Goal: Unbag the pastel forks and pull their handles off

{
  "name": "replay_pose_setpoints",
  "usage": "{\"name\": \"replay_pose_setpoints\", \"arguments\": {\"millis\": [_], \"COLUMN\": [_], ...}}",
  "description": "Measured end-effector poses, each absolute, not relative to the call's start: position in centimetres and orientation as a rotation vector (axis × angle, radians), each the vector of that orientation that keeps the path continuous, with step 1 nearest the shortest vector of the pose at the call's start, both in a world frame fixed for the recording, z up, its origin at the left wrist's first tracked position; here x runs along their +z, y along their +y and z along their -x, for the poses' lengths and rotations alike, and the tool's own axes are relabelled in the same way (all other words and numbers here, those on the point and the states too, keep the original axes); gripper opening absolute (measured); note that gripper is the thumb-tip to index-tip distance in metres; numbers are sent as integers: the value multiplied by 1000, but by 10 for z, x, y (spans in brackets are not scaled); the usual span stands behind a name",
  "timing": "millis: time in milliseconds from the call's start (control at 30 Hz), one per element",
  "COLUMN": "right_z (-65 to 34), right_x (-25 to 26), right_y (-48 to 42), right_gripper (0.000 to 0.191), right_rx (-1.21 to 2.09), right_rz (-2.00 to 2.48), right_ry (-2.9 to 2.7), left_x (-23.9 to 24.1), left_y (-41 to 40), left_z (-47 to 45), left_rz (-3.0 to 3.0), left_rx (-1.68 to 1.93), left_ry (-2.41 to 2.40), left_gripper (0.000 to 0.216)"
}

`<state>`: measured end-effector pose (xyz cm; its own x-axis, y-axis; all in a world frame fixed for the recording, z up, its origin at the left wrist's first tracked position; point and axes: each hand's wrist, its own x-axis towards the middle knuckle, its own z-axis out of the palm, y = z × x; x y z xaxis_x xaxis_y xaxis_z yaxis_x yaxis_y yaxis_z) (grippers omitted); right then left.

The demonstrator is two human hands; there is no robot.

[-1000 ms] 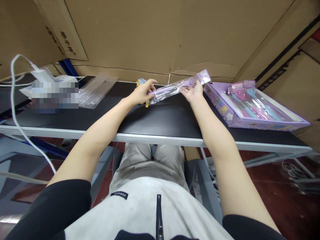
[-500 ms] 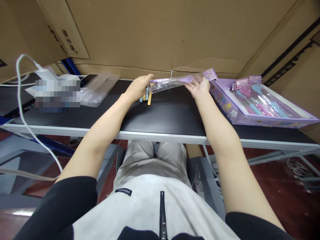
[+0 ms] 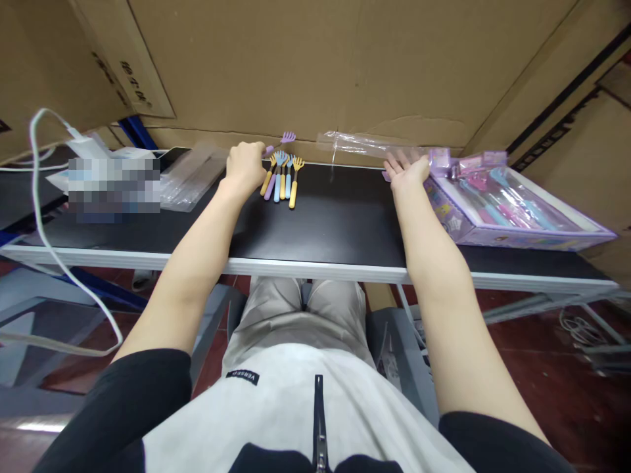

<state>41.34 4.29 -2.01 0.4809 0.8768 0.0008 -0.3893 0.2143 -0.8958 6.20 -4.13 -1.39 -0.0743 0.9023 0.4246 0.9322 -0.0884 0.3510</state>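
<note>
My left hand [image 3: 245,164] is closed around a purple back scratcher [image 3: 288,137], whose claw-shaped head and thin stem stick out to the right. Just right of that hand, several claw-headed back scratchers [image 3: 282,179] with yellow, blue and purple handles lie side by side on the black tabletop. My right hand [image 3: 408,172], palm up with its fingers partly spread, holds a clear plastic sleeve [image 3: 365,143] by its right end. The sleeve stretches leftward in front of the cardboard and looks flat. Its exact grip point is hard to make out.
On the right stands a purple display box [image 3: 468,226] with packaged back scratchers [image 3: 513,197] in it. Flat clear sleeves [image 3: 192,177] lie at the left, beside a blurred-out object [image 3: 114,187] and a white cable [image 3: 37,171]. Cardboard [image 3: 276,66] walls the table's back.
The purple back scratcher has come out of the sleeve as my left hand moved left. My right hand moved slightly right with the sleeve, and the row of back scratchers came into view.
</note>
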Motion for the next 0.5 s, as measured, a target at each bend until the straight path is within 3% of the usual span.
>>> {"name": "replay_pose_setpoints", "arguments": {"millis": [133, 500], "right_z": [-403, -395], "right_x": [-17, -22], "right_y": [36, 35], "right_gripper": [59, 58], "right_rx": [987, 1008], "right_rz": [980, 985], "right_ry": [-544, -663], "left_x": [-4, -1], "left_y": [-61, -74], "left_z": [-93, -118], "left_rz": [2055, 2134], "left_rx": [-566, -481], "left_ry": [-2285, -2144], "left_gripper": [51, 38]}}
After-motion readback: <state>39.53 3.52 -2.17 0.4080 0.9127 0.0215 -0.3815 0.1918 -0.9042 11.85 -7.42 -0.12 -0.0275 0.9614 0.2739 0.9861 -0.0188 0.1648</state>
